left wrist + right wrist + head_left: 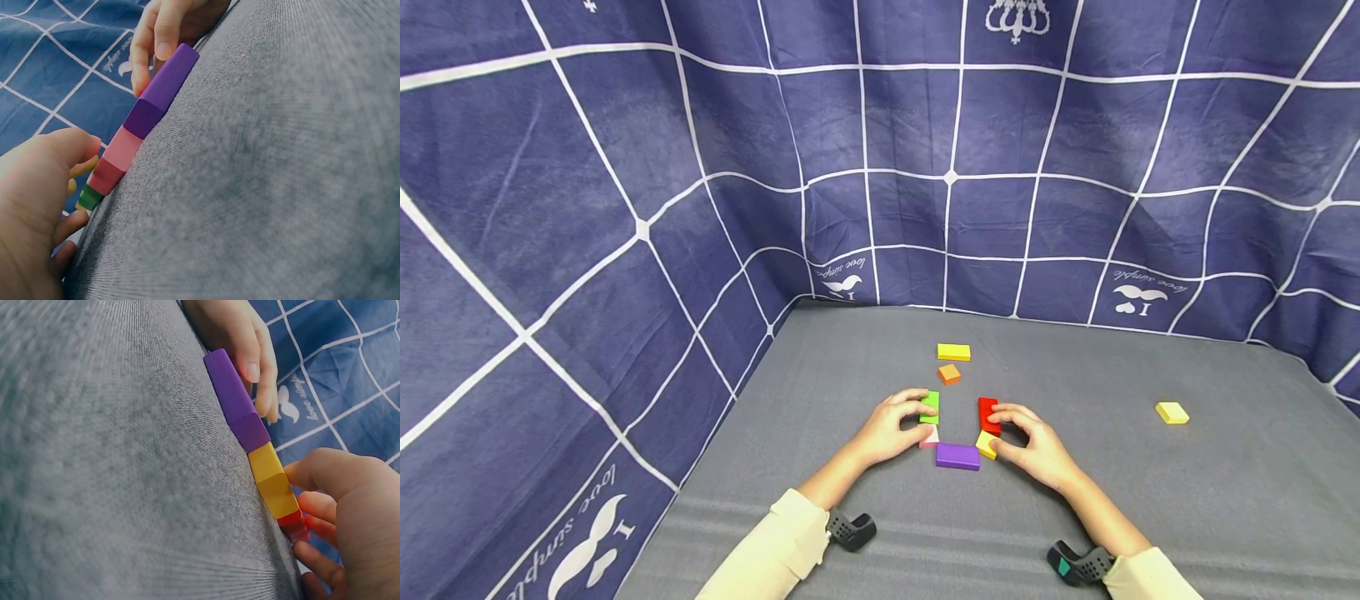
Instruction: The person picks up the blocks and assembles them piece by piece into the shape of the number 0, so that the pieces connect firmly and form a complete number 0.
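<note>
Fingers loosely spread, your left hand [889, 431] touches the green block [931, 398] and pink block [929, 439], your right hand [1036, 448] the red block [987, 407] and yellow block [984, 442]; the purple block [957, 456] lies between. You're apparently aligning the sides; next calls for gentle, even pressure.

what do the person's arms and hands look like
The left hand and right hand are ungloved. Cream sleeves stop short of the wrists. Each arm wears a black band; the right band has small holes and a teal patch, while the left band shows no patch.
</note>
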Demonstrator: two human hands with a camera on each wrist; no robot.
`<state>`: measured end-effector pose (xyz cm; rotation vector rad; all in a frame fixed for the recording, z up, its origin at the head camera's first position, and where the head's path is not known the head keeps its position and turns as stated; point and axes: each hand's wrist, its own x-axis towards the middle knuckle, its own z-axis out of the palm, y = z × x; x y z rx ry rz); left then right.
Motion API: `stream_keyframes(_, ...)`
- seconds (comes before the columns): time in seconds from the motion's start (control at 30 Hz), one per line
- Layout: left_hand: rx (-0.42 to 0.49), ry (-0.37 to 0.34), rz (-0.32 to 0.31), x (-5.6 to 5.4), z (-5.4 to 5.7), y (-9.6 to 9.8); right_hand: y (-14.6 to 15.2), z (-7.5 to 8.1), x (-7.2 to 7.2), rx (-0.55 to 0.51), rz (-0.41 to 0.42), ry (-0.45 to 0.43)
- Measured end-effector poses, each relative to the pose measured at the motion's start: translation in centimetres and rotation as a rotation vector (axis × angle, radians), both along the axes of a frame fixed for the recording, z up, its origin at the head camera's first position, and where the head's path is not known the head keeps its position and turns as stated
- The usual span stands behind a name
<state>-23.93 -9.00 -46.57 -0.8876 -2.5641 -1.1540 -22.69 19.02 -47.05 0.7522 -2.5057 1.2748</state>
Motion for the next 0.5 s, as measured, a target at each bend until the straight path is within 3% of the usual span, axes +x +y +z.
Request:
stream_keyframes(0.07, 0.018, 0.002, -0.004, 0.0, 0.1, 0.0, -0.1, 0.1, 0.1, -0.005, 0.001, 0.004)
stream_keyframes(0.17, 0.044, -0.004, -0.006, -0.1, 0.4, 0.1, -0.6, 1.5, 0.9, -0.004, -0.004, 0.001)
stream_keyframes(0.27, 0.064, -0.006, -0.005, -0.3, 0.6, 0.2, -0.7, 1.6, 0.9, -0.004, -0.007, -0.001)
stream_keyframes(0.4, 0.067, -0.001, 0.005, -0.8, 0.6, 0.4, -0.1, 0.2, 0.1, -0.017, 0.002, -0.007)
stream_keyframes(0.5, 0.063, -0.018, 0.013, -1.1, 0.9, 0.6, -0.1, 0.1, 0.0, -0.026, 0.011, -0.006)
